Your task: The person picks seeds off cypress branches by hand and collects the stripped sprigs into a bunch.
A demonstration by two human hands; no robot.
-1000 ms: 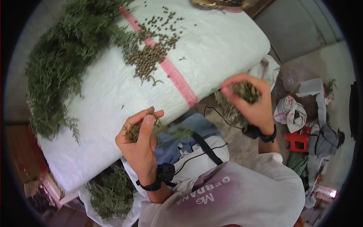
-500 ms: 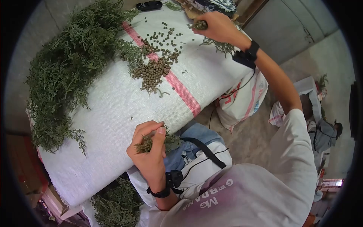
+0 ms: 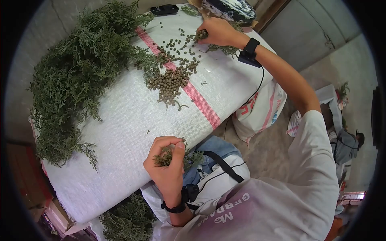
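Observation:
My left hand is closed around a small green sprig, in front of the near edge of the white woven sack surface. Over the far right part of the sack, my right hand is closed on a small bunch of seeds, with green foliage under and behind it. Loose round seeds lie in a pile across the red stripe and scatter toward my right hand. A large heap of green branches covers the left side of the sack.
At the far edge lie a black object and a dark, white-streaked bundle. A printed sack stands on the floor at the right. More greenery fills a white bag below the near edge. A cable hangs from my right wrist.
My right hand has moved from the right side, off the sack, to its far part near the scattered seeds. My left hand still holds its sprig. The view has shifted slightly.

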